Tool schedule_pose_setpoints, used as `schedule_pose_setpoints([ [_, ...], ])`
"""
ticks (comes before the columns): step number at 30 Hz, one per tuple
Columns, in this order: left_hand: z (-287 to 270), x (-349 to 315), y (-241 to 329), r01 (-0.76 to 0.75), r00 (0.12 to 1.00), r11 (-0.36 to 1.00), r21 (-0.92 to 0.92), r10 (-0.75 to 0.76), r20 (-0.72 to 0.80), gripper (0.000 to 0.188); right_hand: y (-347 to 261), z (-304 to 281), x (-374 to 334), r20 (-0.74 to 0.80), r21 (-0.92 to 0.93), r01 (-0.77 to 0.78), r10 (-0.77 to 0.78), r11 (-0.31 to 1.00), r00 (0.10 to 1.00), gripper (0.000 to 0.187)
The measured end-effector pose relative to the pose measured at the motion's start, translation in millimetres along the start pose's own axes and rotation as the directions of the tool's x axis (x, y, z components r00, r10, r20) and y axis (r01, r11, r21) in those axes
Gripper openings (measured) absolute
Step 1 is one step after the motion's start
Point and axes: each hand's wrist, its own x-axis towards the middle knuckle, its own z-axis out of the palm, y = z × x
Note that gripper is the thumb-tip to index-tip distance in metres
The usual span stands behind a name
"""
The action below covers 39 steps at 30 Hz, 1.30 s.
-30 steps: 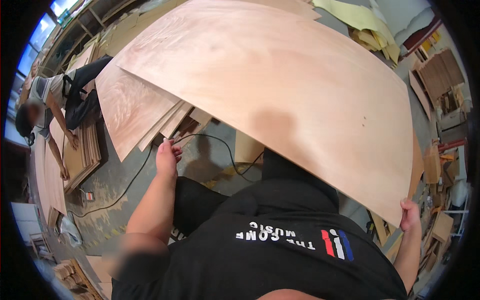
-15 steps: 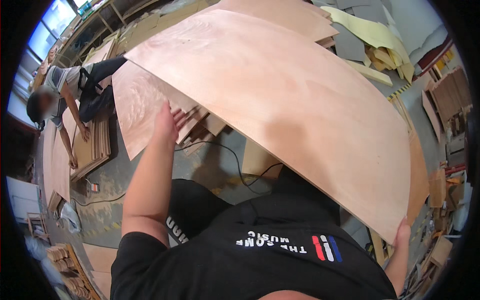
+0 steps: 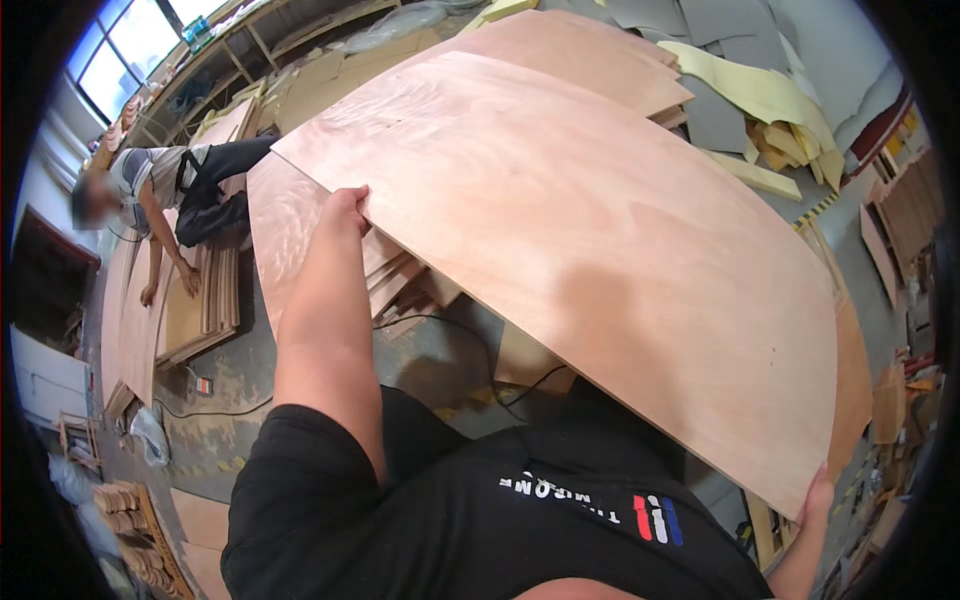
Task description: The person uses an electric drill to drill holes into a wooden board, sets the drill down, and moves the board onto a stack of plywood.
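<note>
A large, thin plywood sheet with pale pinkish grain spans the view in front of me, sloping from the far left down to the near right. My left hand is closed on its near long edge, toward the left end, with the thumb on top and the other fingers hidden underneath. At the near right corner my right hand grips the sheet's edge, its fingers mostly out of sight below. Beneath the sheet's left end, part of another plywood sheet shows.
At the left, a co-worker bends over stacked boards. A black cable crosses the floor below the sheet. More plywood lies beyond, with yellow foam scraps at the back right. Brown panels stand at the right.
My left hand was open and apart from the sheet; now it has closed on the near edge. My right hand keeps its grip at the corner. The view has shifted slightly.
</note>
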Motion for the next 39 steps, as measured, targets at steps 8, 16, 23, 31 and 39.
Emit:
schedule_pose_setpoints([
  [8,-30,-151,-21,-0.253,0.956,0.967,0.026,0.254,-0.145,0.043,20,15,-43,-0.303,0.581,-0.166,0.401,0.797,0.865,0.075],
  [16,-112,-293,-84,-0.26,0.948,0.957,-0.126,0.228,-0.221,0.052,-53,172,-115,0.359,0.933,-0.307,-0.521,0.188,0.774,0.063],
  [23,-213,-419,-159,-0.218,0.956,0.926,-0.307,0.139,-0.258,0.047,-132,212,-40,0.473,0.821,-0.349,-0.196,0.452,0.859,0.046],
  [31,-234,-535,-183,-0.373,0.844,0.844,-0.386,0.136,-0.519,0.045,-223,279,-15,0.47,0.725,-0.227,-0.226,0.65,0.854,0.043],
  [39,-274,-625,-217,-0.556,0.686,0.742,-0.375,0.155,-0.71,0.039,-294,388,-63,0.756,0.629,-0.434,-0.378,0.645,0.534,0.043],
])
